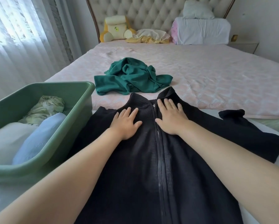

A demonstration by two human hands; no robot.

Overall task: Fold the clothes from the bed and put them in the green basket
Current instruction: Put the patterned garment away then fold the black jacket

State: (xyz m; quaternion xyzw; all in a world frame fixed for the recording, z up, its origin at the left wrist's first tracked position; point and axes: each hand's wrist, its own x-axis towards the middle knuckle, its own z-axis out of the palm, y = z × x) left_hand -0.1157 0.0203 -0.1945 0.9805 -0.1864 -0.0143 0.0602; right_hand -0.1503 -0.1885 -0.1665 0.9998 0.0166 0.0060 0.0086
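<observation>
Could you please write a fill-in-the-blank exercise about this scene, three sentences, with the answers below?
1. The left hand and the right hand press flat on a jacket coloured ____.
2. The crumpled garment beyond the jacket is ____.
3. The green basket stands on the person's ____ side.
Answers: black; green; left.
</observation>
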